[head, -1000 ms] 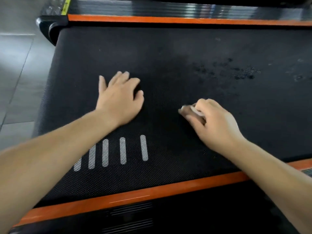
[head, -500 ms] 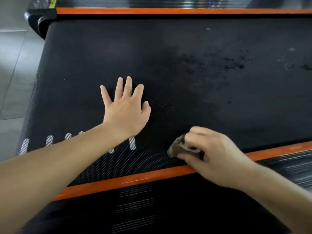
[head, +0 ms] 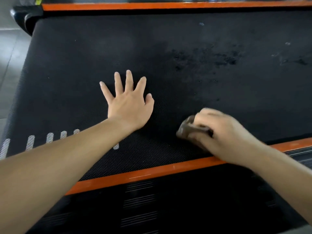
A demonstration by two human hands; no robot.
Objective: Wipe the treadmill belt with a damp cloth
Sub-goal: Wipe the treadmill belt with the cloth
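The black treadmill belt [head: 84, 53] fills most of the head view. My left hand [head: 128, 103] lies flat on it near the middle, fingers spread and straight. My right hand [head: 224, 135], blurred by motion, grips a small bunched brownish cloth [head: 186, 127] and presses it on the belt close to the near orange edge. Most of the cloth is hidden under my fingers. Dark wet specks [head: 206, 59] dot the belt beyond my right hand.
Orange side rails run along the near edge [head: 143, 176] and the far edge [head: 152, 5] of the belt. White dashes [head: 30, 142] mark the belt at the left. Grey floor tiles [head: 8, 53] lie to the left. The black ribbed side deck [head: 140, 206] lies nearest me.
My right hand pulled the cloth toward the near orange rail, then shifted slightly away from it. My left hand spread its fingers flat; the white dashes slid left.
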